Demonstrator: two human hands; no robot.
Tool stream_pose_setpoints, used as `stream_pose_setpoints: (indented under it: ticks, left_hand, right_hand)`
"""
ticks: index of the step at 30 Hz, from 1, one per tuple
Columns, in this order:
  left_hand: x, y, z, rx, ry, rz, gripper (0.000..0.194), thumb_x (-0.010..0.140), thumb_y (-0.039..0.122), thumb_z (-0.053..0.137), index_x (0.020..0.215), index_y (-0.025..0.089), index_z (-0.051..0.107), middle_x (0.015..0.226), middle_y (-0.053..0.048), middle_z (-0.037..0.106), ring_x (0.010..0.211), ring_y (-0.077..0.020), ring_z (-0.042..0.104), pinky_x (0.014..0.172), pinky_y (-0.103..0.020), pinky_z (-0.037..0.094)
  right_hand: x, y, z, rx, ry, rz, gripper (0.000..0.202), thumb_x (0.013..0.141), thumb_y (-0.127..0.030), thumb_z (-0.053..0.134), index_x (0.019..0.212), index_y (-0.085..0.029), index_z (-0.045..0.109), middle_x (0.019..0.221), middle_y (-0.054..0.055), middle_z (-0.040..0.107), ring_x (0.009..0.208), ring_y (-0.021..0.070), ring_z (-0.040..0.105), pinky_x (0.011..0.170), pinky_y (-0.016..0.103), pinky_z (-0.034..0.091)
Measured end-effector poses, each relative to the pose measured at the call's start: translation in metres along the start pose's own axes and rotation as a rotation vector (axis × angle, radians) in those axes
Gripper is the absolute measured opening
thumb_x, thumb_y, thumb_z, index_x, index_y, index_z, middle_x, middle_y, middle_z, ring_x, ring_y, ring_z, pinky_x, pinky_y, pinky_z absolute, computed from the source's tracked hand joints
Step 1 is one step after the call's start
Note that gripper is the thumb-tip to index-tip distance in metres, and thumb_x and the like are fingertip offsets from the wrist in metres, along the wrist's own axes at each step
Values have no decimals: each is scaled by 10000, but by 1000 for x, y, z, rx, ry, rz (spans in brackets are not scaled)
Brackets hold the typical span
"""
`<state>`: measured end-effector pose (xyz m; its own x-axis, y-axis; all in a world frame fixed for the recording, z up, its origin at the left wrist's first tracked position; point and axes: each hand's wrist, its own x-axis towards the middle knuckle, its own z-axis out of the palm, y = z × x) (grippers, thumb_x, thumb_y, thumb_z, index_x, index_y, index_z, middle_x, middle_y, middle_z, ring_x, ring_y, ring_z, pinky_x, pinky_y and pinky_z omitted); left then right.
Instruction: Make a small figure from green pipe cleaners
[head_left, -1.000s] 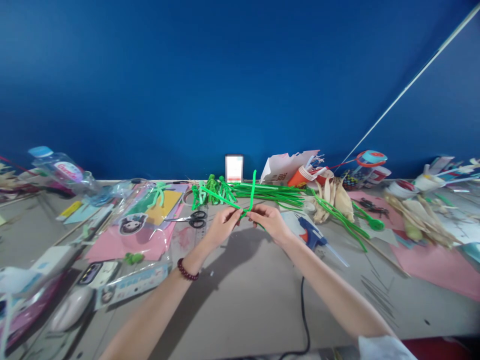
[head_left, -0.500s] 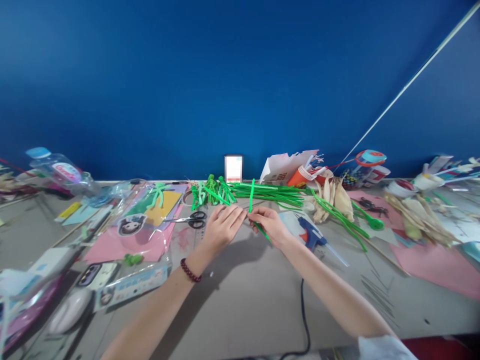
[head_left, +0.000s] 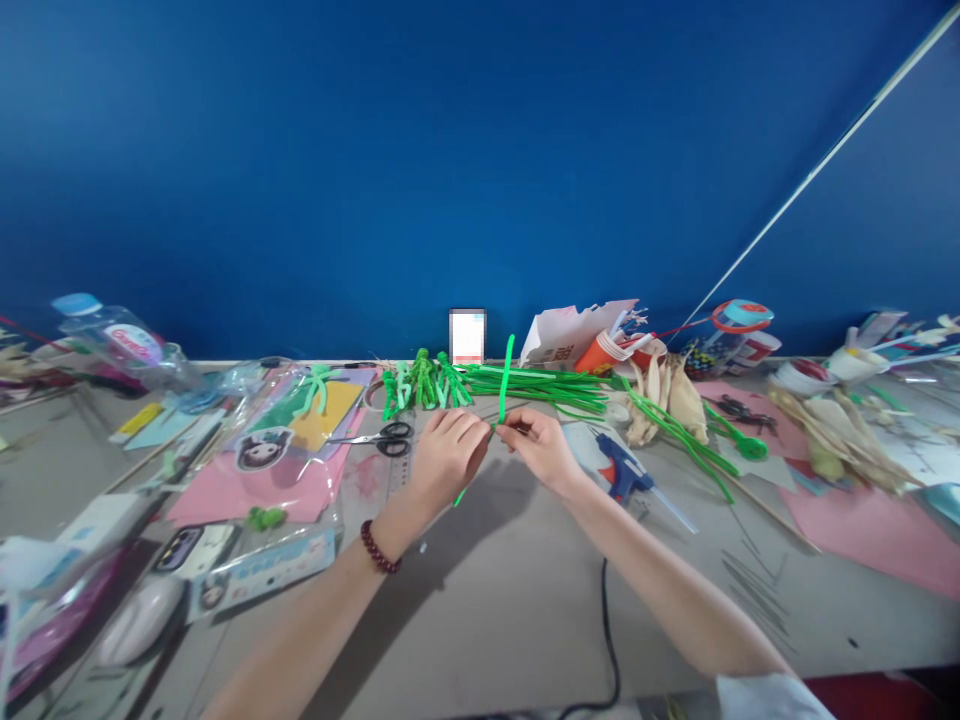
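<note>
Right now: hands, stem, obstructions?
Both hands, left and right, closed on green stem. Stem sticks up between them, one end hanging below left. Scissors left, glue gun right; neither touches the hands.

My grey desk [head_left: 487,610] is pretty packed, ngl: a bundle of green stems [head_left: 555,385] toward the back, 1 pair of black-handled scissors [head_left: 390,440] left of it, 1 blue glue gun [head_left: 630,470] nearer me, a pale mouse [head_left: 142,620] far left, and pink paper [head_left: 885,540] on the right.
</note>
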<state>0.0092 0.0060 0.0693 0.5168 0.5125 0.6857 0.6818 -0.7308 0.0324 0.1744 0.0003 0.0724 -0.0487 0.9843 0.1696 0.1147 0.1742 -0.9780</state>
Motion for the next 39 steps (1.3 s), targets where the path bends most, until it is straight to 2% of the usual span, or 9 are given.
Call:
stream_pose_setpoints:
  ticks: [10, 13, 17, 22, 26, 28, 30, 35, 39]
  left_hand:
    - [2, 3, -5, -61, -21, -30, 223, 898, 172, 390, 932, 167, 610, 874, -77, 678, 870, -190, 589, 798, -345, 372]
    - [2, 4, -6, -4, -54, -17, 251, 880, 126, 371, 860, 166, 618, 809, -76, 666, 829, -192, 579, 778, -351, 358]
    - [4, 4, -9, -54, -105, -89, 249, 871, 133, 377, 761, 171, 597, 710, -63, 624, 747, -190, 551, 702, -343, 344]
    - [9, 3, -13, -529, -157, -363, 229, 866, 239, 442, 697, 163, 576, 684, -46, 600, 688, -171, 532, 650, -299, 372]
    - [13, -1, -16, -1033, -313, -694, 295, 811, 362, 520, 607, 152, 557, 560, -5, 526, 552, -128, 470, 532, -252, 338]
    - [14, -4, -18, -1188, -362, -767, 296, 774, 389, 565, 608, 145, 582, 579, -11, 547, 571, -128, 480, 553, -253, 354]
    - [15, -7, -21, -1221, -375, -756, 287, 769, 389, 575, 624, 143, 607, 593, -12, 555, 589, -126, 482, 581, -253, 367]
    - [19, -9, -29, -1045, -355, -674, 274, 806, 357, 535, 653, 144, 614, 590, 0, 541, 567, -111, 459, 546, -230, 345]
    - [17, -9, -28, -957, -304, -656, 234, 801, 351, 540, 778, 146, 650, 705, -27, 628, 658, -140, 531, 601, -234, 390]
  right_hand:
    - [2, -9, -3, 134, -46, 226, 178, 609, -323, 679, 578, -165, 603, 523, -24, 551, 482, 91, 460, 506, 238, 369]
    - [1, -6, -2, 60, -69, 149, 170, 640, -308, 660, 573, -173, 585, 527, -26, 534, 495, 99, 453, 505, 240, 361]
    - [0, -2, -1, -162, -24, -78, 139, 712, -273, 614, 612, -184, 576, 591, -11, 538, 580, 133, 476, 565, 258, 375]
    - [-7, -8, -1, -310, -16, -314, 113, 783, -212, 543, 677, -195, 580, 736, 41, 603, 716, 174, 548, 657, 281, 420]
    - [-9, -10, 0, -303, -35, -423, 121, 804, -198, 521, 710, -201, 597, 794, 62, 625, 778, 188, 576, 720, 310, 442]
    - [-8, -9, 0, -252, -31, -383, 117, 798, -217, 541, 703, -200, 607, 775, 59, 629, 752, 185, 577, 683, 302, 444]
    - [-6, -7, 0, -165, -50, -274, 117, 788, -249, 564, 700, -195, 619, 748, 51, 631, 705, 173, 570, 623, 283, 439]
    - [-1, -11, -4, 88, -128, 43, 165, 729, -334, 621, 714, -170, 637, 646, 6, 592, 553, 111, 502, 544, 247, 413]
    - [-1, -17, -6, 134, -145, 133, 205, 699, -360, 645, 690, -156, 625, 608, -12, 562, 530, 88, 473, 547, 234, 394]
